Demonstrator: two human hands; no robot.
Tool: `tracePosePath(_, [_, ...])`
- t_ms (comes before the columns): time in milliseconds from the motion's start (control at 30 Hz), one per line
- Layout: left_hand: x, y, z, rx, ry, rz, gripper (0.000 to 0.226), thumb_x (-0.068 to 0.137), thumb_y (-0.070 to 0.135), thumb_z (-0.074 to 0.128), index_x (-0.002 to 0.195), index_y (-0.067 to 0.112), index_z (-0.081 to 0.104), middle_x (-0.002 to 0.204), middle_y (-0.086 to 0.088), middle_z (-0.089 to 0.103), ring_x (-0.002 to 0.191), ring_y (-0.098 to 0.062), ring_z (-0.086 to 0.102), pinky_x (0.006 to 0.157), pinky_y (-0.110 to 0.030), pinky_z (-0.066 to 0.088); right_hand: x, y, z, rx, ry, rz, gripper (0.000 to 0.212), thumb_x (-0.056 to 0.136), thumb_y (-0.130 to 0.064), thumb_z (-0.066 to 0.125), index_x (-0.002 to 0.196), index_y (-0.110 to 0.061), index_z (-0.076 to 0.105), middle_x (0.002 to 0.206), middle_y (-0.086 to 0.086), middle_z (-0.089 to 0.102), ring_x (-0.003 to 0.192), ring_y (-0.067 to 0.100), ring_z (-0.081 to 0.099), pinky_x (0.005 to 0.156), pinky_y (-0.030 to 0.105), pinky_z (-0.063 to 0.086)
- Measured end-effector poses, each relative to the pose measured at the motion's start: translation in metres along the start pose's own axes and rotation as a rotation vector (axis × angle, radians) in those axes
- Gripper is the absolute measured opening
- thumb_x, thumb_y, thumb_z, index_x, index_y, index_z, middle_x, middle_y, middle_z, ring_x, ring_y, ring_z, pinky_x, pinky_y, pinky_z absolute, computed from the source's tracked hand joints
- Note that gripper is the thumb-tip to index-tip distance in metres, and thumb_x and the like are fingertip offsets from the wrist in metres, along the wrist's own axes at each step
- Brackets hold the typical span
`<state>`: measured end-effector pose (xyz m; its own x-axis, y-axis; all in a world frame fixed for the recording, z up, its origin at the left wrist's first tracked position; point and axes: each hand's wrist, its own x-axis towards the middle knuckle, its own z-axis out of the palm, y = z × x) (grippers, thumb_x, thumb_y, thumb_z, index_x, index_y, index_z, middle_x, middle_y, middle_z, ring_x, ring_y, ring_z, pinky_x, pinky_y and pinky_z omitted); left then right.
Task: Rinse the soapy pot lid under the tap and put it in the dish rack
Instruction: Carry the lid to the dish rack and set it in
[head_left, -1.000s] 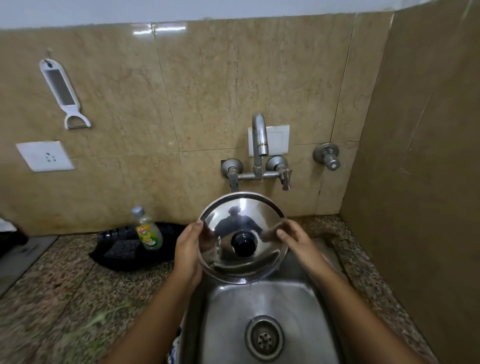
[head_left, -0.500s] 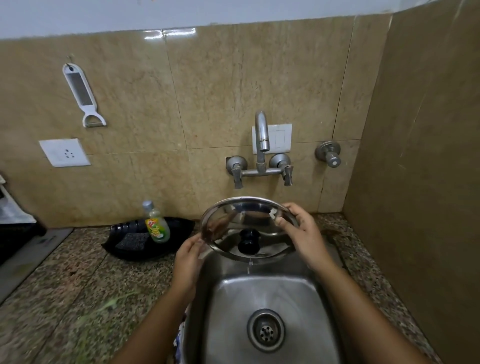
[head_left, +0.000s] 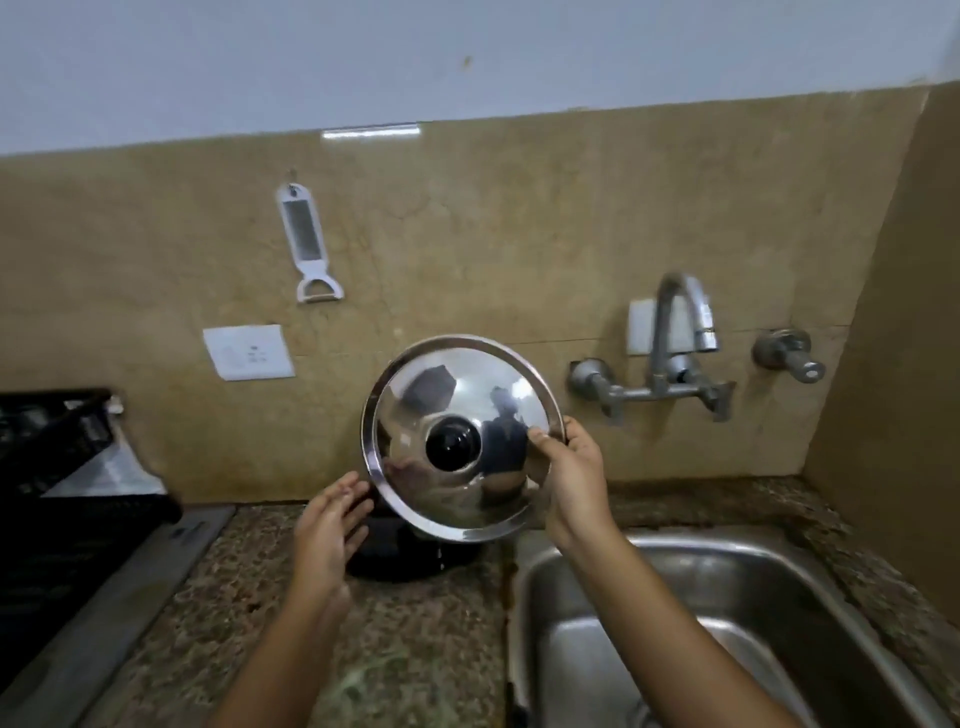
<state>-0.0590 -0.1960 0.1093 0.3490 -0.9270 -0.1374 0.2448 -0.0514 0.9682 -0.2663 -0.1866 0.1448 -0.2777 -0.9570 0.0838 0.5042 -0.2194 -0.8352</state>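
Observation:
The steel pot lid (head_left: 457, 395) with a black knob is held upright above the counter, left of the sink, its top facing me and water dripping from its lower rim. My right hand (head_left: 574, 478) grips its right rim. My left hand (head_left: 330, 530) hovers open just below and left of the lid, not touching it. The tap (head_left: 680, 322) stands on the wall to the right; no water shows from its spout. A black dish rack (head_left: 47, 467) sits at the far left edge.
The steel sink (head_left: 727, 597) fills the lower right. A black tray (head_left: 410, 556) lies on the granite counter under the lid. A white peeler (head_left: 306, 244) and a socket (head_left: 249, 353) are on the tiled wall. A side wall closes the right.
The lid has moved left, away from the tap and off the sink, and tilted upright. My left hand has let go of its rim; the view has swung left.

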Motion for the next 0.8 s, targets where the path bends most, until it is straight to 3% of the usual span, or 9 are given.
tracePosePath(133, [0.05, 0.055, -0.095, 0.041, 0.042, 0.073, 0.031, 0.099, 0.011, 0.04, 0.126, 0.007, 0.056, 0.108, -0.003, 0.065, 0.073, -0.004, 0.061, 0.063, -0.018, 0.042, -0.007, 0.043, 0.106, 0.099, 0.024, 0.044, 0.017, 0.091, 0.006, 0.048, 0.086, -0.009, 0.055, 0.07, 0.004, 0.063, 0.061, 0.013, 0.06, 0.055, 0.021, 0.051])
tracePosePath(233, [0.079, 0.096, -0.162, 0.112, 0.088, 0.151, 0.03, 0.1, 0.012, 0.039, 0.123, 0.009, 0.058, 0.111, -0.006, 0.063, 0.079, -0.006, 0.058, 0.065, -0.021, 0.037, -0.006, 0.075, 0.176, 0.091, 0.009, 0.063, 0.019, 0.091, 0.004, 0.048, 0.082, -0.012, 0.054, 0.068, 0.003, 0.062, 0.054, 0.009, 0.059, 0.049, 0.019, 0.05])
tracePosePath(467, [0.13, 0.195, -0.299, 0.286, 0.196, 0.287, 0.021, 0.097, 0.021, 0.045, 0.104, 0.022, 0.065, 0.102, 0.003, 0.067, 0.093, -0.014, 0.062, 0.074, -0.025, 0.044, 0.004, 0.148, 0.343, -0.029, -0.094, 0.046, 0.021, 0.091, -0.001, 0.051, 0.075, -0.015, 0.052, 0.068, 0.002, 0.056, 0.06, 0.013, 0.051, 0.05, 0.018, 0.044])
tracePosePath(600, [0.156, 0.216, -0.351, 0.325, 0.271, 0.291, 0.022, 0.097, 0.017, 0.044, 0.105, 0.015, 0.064, 0.101, -0.002, 0.066, 0.082, -0.013, 0.058, 0.067, -0.023, 0.04, 0.018, 0.186, 0.417, -0.049, -0.158, 0.072, 0.017, 0.09, -0.004, 0.054, 0.077, -0.015, 0.054, 0.076, 0.017, 0.057, 0.064, 0.023, 0.05, 0.054, 0.029, 0.039])
tracePosePath(800, [0.2, 0.227, -0.403, 0.364, 0.341, 0.245, 0.02, 0.097, 0.017, 0.044, 0.098, 0.017, 0.064, 0.101, -0.004, 0.066, 0.085, -0.015, 0.058, 0.063, -0.023, 0.038, 0.042, 0.228, 0.508, -0.07, -0.213, -0.004, 0.022, 0.09, -0.001, 0.053, 0.074, -0.016, 0.054, 0.07, 0.004, 0.054, 0.062, 0.013, 0.048, 0.057, 0.027, 0.04])
